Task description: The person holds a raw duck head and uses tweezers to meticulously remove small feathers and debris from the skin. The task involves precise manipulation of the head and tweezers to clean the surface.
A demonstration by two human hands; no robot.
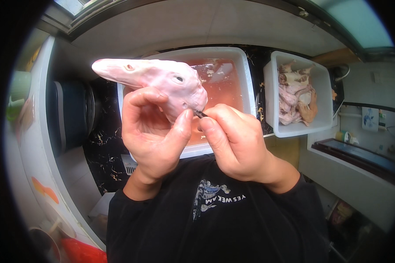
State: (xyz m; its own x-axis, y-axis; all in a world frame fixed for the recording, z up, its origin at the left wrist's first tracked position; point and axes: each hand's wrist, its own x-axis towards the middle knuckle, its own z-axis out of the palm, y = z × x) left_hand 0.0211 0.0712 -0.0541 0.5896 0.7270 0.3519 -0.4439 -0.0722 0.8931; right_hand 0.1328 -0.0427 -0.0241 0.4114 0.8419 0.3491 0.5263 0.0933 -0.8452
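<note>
A pale, plucked bird's head with a long bill, likely a goose or duck head (164, 77), is held up close to the camera, bill pointing left. My left hand (154, 131) grips it from below, thumb and fingers around its lower part. In my right hand (237, 141) a small dark metal tool (200, 113), seemingly tweezers, is pinched between thumb and fingers, its tip at the skin below the eye, beside my left thumb. Behind the head stands a white plastic tub (247, 82) of reddish water (222, 95) with pale bits floating in it.
To the right, a second white tub (322, 115) holds several plucked poultry pieces (294, 93). Both tubs stand on a black patterned countertop (103, 144). A dark blue container (72, 115) is at the left, near a white panel edge. A window frame runs across the top.
</note>
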